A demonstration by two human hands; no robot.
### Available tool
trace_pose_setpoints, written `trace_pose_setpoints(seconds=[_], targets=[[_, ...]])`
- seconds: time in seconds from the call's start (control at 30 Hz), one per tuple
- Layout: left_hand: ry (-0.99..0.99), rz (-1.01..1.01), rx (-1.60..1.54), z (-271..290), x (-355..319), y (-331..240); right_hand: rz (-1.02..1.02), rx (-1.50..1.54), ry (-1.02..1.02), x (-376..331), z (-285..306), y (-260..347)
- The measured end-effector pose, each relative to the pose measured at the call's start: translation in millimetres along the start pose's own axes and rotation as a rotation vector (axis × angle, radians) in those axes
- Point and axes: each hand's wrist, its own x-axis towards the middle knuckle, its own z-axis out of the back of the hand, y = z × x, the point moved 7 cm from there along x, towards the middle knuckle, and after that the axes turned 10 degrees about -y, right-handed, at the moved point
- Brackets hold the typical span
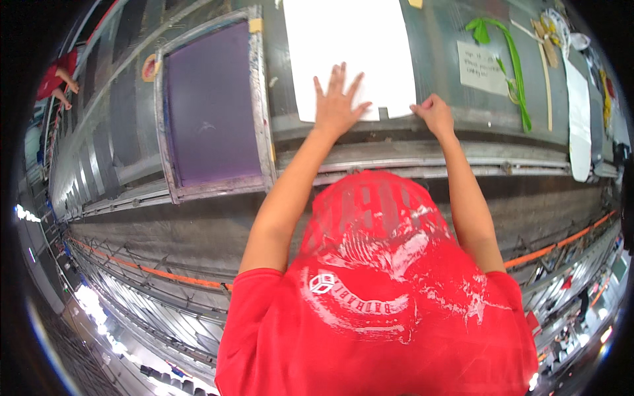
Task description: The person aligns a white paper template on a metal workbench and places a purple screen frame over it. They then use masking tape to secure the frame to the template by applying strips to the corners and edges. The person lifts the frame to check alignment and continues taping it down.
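A large white sheet (pixel 350 39), cloth or paper, lies flat on the long grey table (pixel 436 72). It has a small square notch in its near edge. My left hand (pixel 338 105) rests on the sheet just left of the notch, palm down and fingers spread. At the near right corner, my right hand (pixel 436 113) pinches the sheet's edge between thumb and bent fingers. Left of the sheet stands a framed printing screen (pixel 211 105) with purple mesh and a stained, worn frame.
A handwritten paper (pixel 484 68) and green strips (pixel 517 72) lie to the right. Farther right, a long white strip (pixel 579 119) hangs over the table edge. A metal rail (pixel 422 168) runs along the near side. Another person's hands (pixel 66 89) show at far left.
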Motion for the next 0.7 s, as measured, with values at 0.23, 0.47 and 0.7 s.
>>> trace_pose_setpoints(seconds=[0.23,0.47,0.7], targets=[[0.137,0.002,-0.007,-37,-3,13,0.479,-0.083,-0.235,-23,9,83],[0.063,0.07,-0.186,-41,-10,26,0.878,-0.112,-0.128,20,-74,139],[0.106,0.069,-0.202,-24,-12,8,0.902,-0.311,-0.167,2,-50,145]])
